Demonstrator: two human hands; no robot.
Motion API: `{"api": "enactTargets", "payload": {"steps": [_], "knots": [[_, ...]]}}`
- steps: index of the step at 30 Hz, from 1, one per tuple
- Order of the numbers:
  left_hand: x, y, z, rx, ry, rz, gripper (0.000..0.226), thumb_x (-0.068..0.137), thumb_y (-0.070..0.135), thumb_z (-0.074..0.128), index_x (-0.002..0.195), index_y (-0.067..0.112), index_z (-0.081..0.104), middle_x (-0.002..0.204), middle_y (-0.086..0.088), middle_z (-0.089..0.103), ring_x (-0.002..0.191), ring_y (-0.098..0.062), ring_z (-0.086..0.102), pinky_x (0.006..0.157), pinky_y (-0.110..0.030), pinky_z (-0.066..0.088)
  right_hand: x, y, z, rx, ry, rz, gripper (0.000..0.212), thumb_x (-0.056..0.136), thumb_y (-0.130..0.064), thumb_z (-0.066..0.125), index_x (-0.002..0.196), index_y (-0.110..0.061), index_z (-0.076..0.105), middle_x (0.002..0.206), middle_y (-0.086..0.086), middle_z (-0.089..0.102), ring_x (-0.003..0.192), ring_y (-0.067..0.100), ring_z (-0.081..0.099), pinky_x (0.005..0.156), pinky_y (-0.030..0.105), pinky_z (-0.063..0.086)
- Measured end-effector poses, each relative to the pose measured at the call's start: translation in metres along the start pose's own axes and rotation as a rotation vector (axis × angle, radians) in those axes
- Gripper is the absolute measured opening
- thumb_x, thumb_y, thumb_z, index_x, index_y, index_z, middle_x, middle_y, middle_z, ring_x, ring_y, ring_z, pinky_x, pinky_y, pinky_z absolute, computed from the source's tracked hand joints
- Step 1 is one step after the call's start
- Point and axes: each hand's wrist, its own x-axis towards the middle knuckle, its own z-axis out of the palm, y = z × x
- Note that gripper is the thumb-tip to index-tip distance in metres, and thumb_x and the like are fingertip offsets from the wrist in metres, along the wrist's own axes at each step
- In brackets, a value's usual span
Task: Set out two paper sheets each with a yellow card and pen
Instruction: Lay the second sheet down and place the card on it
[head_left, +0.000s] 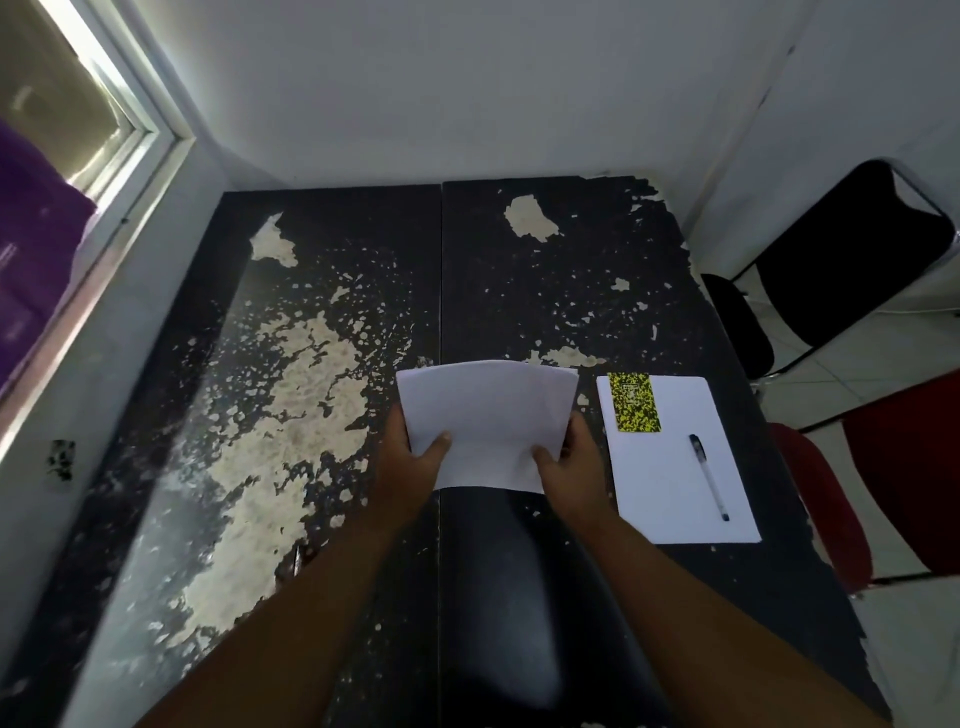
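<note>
White paper sheet (680, 467) at right already carries yellow card (634, 402) and pen (709, 477); left hand (402, 457) and right hand (569, 457) grip the second sheet (488, 415), unplaced.

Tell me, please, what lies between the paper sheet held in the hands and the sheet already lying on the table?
In the head view, only a bare strip of worn dark table separates the held sheet from the flat sheet; the right hand reaches partly into it.

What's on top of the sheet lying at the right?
On the flat sheet: a yellow card at its far-left corner and a pen lying diagonally near the middle. Whatever is under the sheet is covered.
</note>
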Motion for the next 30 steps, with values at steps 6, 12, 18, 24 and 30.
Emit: {"api": "enactTargets", "payload": {"steps": [6, 12, 18, 24, 30], "knots": [[-0.005, -0.010, 0.023, 0.044, -0.008, -0.131, 0.066, 0.098, 0.019, 0.067, 0.155, 0.015, 0.034, 0.149, -0.002, 0.047, 0.132, -0.013, 0.044, 0.114, -0.028, 0.033, 0.002, 0.006, 0.016, -0.096, -0.051, 0.087, 0.051, 0.102, -0.014, 0.058, 0.150, -0.022, 0.046, 0.144, 0.000, 0.060, 0.132, 0.021, 0.056, 0.114, 0.041, 0.046], [0.016, -0.018, 0.035, 0.243, -0.207, -0.292, 0.045, 0.094, 0.002, 0.051, 0.138, 0.009, 0.046, 0.131, -0.008, 0.058, 0.106, -0.017, 0.053, 0.090, -0.030, 0.041, 0.012, 0.021, 0.010, -0.179, 0.145, 0.281, 0.042, 0.105, -0.017, 0.049, 0.147, -0.010, 0.053, 0.141, 0.010, 0.063, 0.133, 0.033, 0.059, 0.114, 0.044, 0.045], [0.063, -0.052, 0.039, 0.725, -0.422, -0.051, 0.039, 0.084, 0.007, 0.061, 0.119, 0.022, 0.056, 0.120, -0.002, 0.060, 0.110, -0.025, 0.058, 0.095, -0.046, 0.054, 0.016, 0.045, -0.015, -0.208, 0.185, 0.518, 0.046, 0.097, -0.009, 0.049, 0.142, -0.014, 0.055, 0.139, 0.008, 0.064, 0.130, 0.036, 0.059, 0.108, 0.041, 0.045], [0.109, -0.068, 0.064, 1.031, -0.537, 0.226, 0.066, 0.092, 0.012, 0.062, 0.154, 0.010, 0.039, 0.161, -0.012, 0.037, 0.146, -0.037, 0.037, 0.115, -0.058, 0.038, 0.009, 0.064, -0.027, -0.353, 0.176, 0.620, 0.048, 0.100, -0.020, 0.050, 0.148, -0.016, 0.050, 0.147, 0.010, 0.059, 0.134, 0.037, 0.057, 0.109, 0.047, 0.046], [0.132, -0.070, 0.084, 1.210, -0.633, 0.353, 0.074, 0.089, 0.019, 0.074, 0.154, 0.010, 0.039, 0.160, -0.015, 0.040, 0.144, -0.037, 0.042, 0.115, -0.050, 0.040, 0.002, 0.080, -0.039, -0.410, 0.147, 0.690, 0.049, 0.099, -0.023, 0.044, 0.146, -0.019, 0.052, 0.146, 0.008, 0.060, 0.132, 0.036, 0.058, 0.111, 0.049, 0.046]]}}
